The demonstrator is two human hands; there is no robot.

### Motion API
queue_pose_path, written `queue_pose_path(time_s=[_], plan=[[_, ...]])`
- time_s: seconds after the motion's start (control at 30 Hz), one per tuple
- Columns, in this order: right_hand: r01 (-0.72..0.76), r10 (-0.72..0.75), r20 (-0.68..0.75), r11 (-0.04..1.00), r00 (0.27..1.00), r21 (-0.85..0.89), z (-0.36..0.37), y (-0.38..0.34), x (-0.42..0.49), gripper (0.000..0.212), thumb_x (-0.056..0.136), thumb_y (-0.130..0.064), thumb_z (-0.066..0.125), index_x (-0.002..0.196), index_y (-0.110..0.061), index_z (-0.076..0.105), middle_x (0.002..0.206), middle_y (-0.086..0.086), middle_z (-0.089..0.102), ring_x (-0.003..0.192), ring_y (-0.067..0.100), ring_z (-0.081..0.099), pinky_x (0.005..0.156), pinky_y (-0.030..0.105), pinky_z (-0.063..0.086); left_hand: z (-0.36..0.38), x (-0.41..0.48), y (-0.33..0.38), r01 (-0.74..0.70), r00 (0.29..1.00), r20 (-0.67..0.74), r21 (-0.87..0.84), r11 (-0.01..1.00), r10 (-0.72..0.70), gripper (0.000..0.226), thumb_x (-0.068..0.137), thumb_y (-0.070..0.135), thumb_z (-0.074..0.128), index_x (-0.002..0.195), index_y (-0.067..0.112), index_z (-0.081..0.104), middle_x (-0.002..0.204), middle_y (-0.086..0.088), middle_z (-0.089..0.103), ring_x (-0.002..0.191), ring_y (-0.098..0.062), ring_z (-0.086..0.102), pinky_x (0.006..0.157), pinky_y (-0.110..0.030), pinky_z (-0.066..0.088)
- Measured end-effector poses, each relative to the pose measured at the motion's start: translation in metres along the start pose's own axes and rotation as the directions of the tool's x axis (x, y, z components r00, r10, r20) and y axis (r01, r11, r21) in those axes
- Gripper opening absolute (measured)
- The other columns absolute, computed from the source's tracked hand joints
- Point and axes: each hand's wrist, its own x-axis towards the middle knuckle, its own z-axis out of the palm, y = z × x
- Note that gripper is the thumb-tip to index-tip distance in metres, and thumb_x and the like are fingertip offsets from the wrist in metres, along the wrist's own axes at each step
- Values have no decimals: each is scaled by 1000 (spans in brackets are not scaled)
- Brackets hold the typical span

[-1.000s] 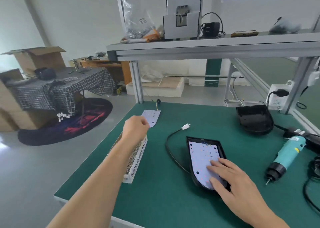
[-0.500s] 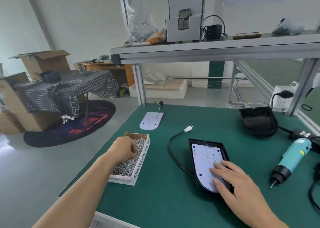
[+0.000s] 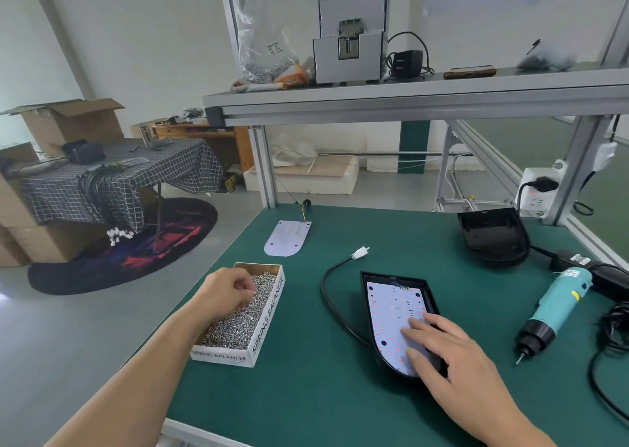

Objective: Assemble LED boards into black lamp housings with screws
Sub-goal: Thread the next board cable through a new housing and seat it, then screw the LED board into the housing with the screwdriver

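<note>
- LED board (image 3: 394, 317) is sitting inside the black housing (image 3: 431, 297), right under the right hand (image 3: 452, 351). That hand's fingers are laid out flat, pressing on the board's near end and not gripping anything.
- Left hand (image 3: 228, 293) is off to the other side in the box (image 3: 269, 314), fingers curled and pinching at the screws (image 3: 235, 324). Can't tell how many it's got.
- Board looks thin, stiff and light, so I'd guess it slides or tips in the housing if the pressing lets up. Flat fingers on bare patches between the LEDs seems the safe hold, or the edges if it needs lifting. I wouldn't tug the wires (image 3: 403, 286) at its far end.
- Screws are tiny, smooth and rolly. Fingertip pinch, one at a time, and they'd be easy to drop on the mat (image 3: 306, 395).
- Housing looks like rigid plastic, light too I reckon. The cable (image 3: 326, 297) trailing toward the left hand could drag it round.
- Screwdriver (image 3: 558, 303) lies just right of the right hand, untouched. Spare board (image 3: 287, 237) is beyond the left hand, second housing (image 3: 493, 235) beyond the right.
</note>
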Motion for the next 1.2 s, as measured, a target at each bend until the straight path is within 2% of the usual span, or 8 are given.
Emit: queue_pose_path(time_s=[0.1, 0.43, 0.7, 0.77, 0.87, 0.97, 1.07, 1.2], plan=[[-6, 6, -5, 1000, 1000, 3, 0, 0, 0, 29, 93, -34, 68, 121, -40, 70, 133, -32, 56, 137, -16, 30, 102, 15, 32, 2, 4, -5, 47, 999, 26, -94, 995, -44, 12, 84, -5, 69, 77, 5, 70, 70, -15, 73, 59, -18, 61, 68, -38, 56], [-1, 2, -16, 1000, 1000, 4, 2, 1, 0, 29, 93, -37, 67, 122, -40, 69, 134, -33, 54, 140, -12, 30, 112, 28, 37, -2, 3, -2, 89, 996, 39, -399, 913, -80, 9, 85, -15, 66, 86, -5, 68, 70, -18, 66, 58, -19, 57, 52, -20, 49], [11, -11, -15, 1000, 1000, -4, 2, 3, 0, 29, 94, -37, 66, 123, -40, 69, 134, -32, 53, 141, -10, 31, 113, 26, 35, -5, 2, 3, 96, 995, 46, -408, 908, -85, 8, 84, -13, 66, 87, -6, 67, 72, -18, 65, 62, -22, 56, 58, -27, 48], [9, -9, -13, 1000, 1000, -7, 2, 3, -1, 28, 94, -38, 65, 122, -42, 68, 135, -33, 52, 141, -11, 29, 113, 27, 35, -5, 0, 9, 128, 992, 59, -588, 798, -116, 8, 86, -14, 63, 88, -6, 66, 72, -14, 63, 59, -17, 55, 52, -20, 48], [3, -3, -13, 1000, 1000, -2, 2, 2, -1, 27, 94, -39, 65, 120, -44, 68, 135, -35, 52, 140, -16, 26, 110, 26, 37, -6, -3, 22, 213, 976, 172, -889, 406, -137, 10, 90, -13, 56, 93, -6, 62, 73, -12, 61, 54, -11, 58, 45, -13, 48], [3, -3, -5, 1000, 1000, -6, 1, 2, -1, 27, 94, -39, 65, 121, -44, 67, 136, -35, 52, 139, -17, 24, 109, 23, 35, -3, -11, 39, 275, 957, 267, -959, 62, -110, 9, 90, -6, 58, 97, -3, 61, 75, -12, 60, 54, -9, 58, 47, -11, 48], [5, -5, -5, 1000, 1000, -8, 2, 2, -1, 27, 95, -40, 64, 121, -44, 67, 135, -36, 51, 139, -18, 23, 109, 23, 35, 10, -23, 64, 366, 930, 367, -922, -128, 20, 15, 84, 0, 61, 99, 0, 61, 79, -10, 59, 60, -10, 57, 49, -12, 48], [20, -20, -18, 1000, 1000, -10, 3, 4, -1, 26, 94, -38, 64, 120, -43, 68, 130, -41, 50, 139, -17, 25, 109, 26, 38, 37, -39, 103, 514, 856, 470, -818, -259, 215, 14, 86, -2, 53, 99, 3, 56, 82, -10, 57, 64, -12, 56, 51, -15, 50]])
